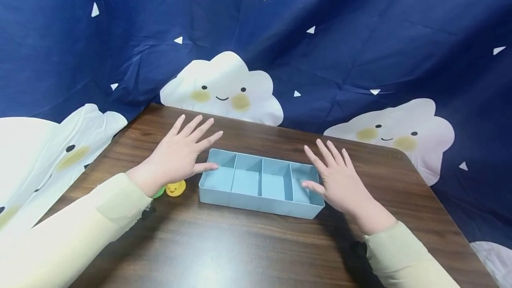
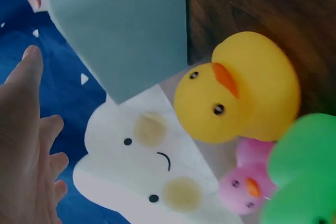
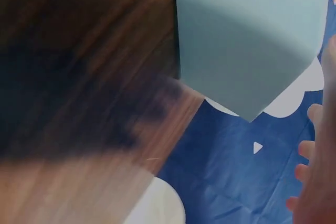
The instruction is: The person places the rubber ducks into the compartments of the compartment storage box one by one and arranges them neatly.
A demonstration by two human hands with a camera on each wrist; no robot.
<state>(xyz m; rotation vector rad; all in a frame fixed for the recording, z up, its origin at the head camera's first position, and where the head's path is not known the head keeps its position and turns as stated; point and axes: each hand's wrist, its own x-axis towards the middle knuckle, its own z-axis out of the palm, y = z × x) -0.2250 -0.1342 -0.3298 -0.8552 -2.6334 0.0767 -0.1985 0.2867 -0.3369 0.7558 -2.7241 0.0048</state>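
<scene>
A pale blue tray [image 1: 260, 202] with several compartments in a row sits on the brown table. Over its left end my left hand [image 1: 176, 157] is spread, fingers straight, the thumb overlapping the end compartment in the head view. At the opposite end my right hand [image 1: 340, 181] is spread in the same way, its thumb over the right compartment. Both palms face down and grip nothing. Beside the tray's left end stand a yellow rubber duck [image 2: 252, 87], a small pink duck [image 2: 247, 182] and a green duck [image 2: 304, 171]; in the head view my left wrist partly hides this group.
The wooden table [image 1: 224, 252] runs back to a dark blue curtain [image 1: 340, 57] printed with white clouds and small triangles. The curtain hangs close along the table's back and side edges. Light sleeves [image 1: 404, 252] cover both forearms.
</scene>
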